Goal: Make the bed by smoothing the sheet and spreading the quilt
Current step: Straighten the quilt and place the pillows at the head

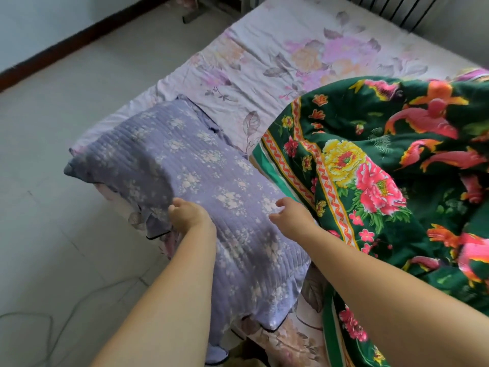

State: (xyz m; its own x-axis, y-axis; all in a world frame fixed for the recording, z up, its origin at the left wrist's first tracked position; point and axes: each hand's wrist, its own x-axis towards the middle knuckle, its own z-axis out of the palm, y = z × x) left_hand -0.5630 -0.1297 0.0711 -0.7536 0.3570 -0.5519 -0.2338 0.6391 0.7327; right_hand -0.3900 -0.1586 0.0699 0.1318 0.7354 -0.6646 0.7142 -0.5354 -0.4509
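Note:
A pale pink flowered sheet [277,56] covers the bed and runs to the far end. A dark green quilt [391,165] with red and yellow flowers lies bunched on the right half. A lavender quilted pillow [190,165] lies along the near left edge of the bed. My left hand [189,217] curls over the pillow's left edge, fingers closed on its fabric. My right hand [291,215] rests on the pillow beside the quilt's border, fingers loosely apart and holding nothing.
Grey tiled floor [66,128] lies to the left of the bed, with a thin cable [34,316] on it near the bottom left. A dark baseboard [79,35] lines the far wall. A radiator [394,9] stands behind the bed's far right.

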